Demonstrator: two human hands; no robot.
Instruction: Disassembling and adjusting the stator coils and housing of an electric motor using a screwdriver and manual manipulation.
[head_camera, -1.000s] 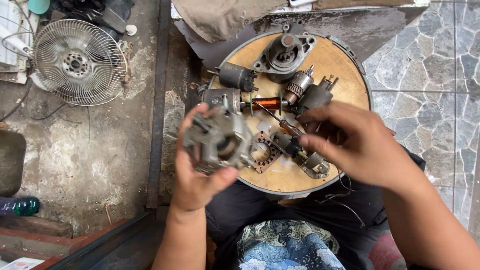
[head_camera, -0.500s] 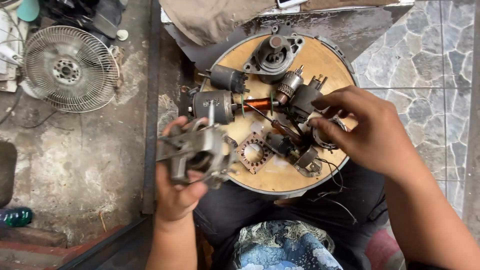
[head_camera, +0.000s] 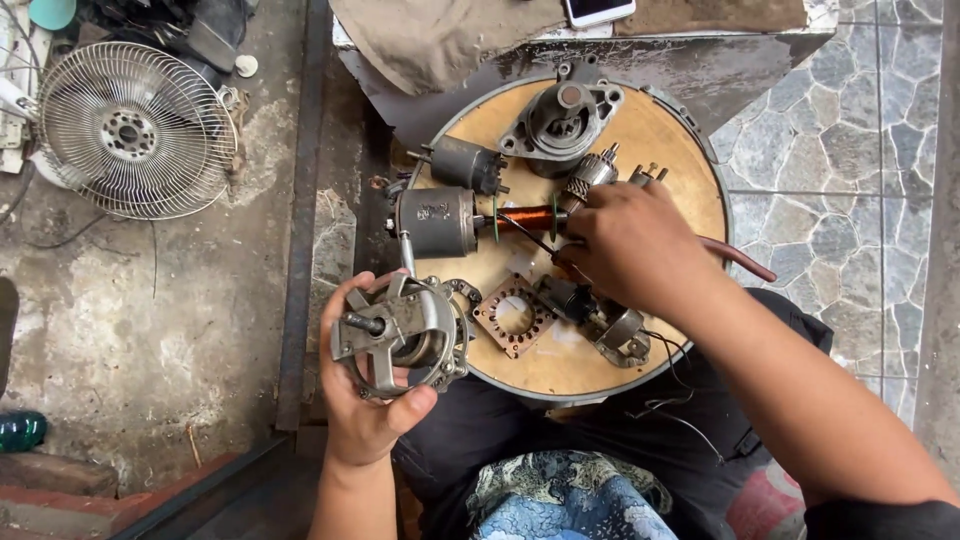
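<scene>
My left hand (head_camera: 362, 410) grips a grey metal fan motor (head_camera: 402, 336) with a protruding shaft, held at the left edge of a round wooden board (head_camera: 672, 140). My right hand (head_camera: 632, 245) reaches over the middle of the board, fingers curled down among the parts near a copper-wound coil (head_camera: 528, 218); what it pinches is hidden. Under it lie a square rusty stator plate (head_camera: 514, 315) and a small metal bracket (head_camera: 622, 332).
Motor housings sit on the board: a dark cylinder (head_camera: 436, 222), a smaller one (head_camera: 465, 164), a grey round casing (head_camera: 560, 122). A wire fan guard (head_camera: 135, 132) lies on the concrete at the left. Stone tiles are on the right, a phone (head_camera: 598, 10) at the top.
My left hand has turned the motor and lowered it toward the board's left edge. My right hand has shifted left toward the copper coil.
</scene>
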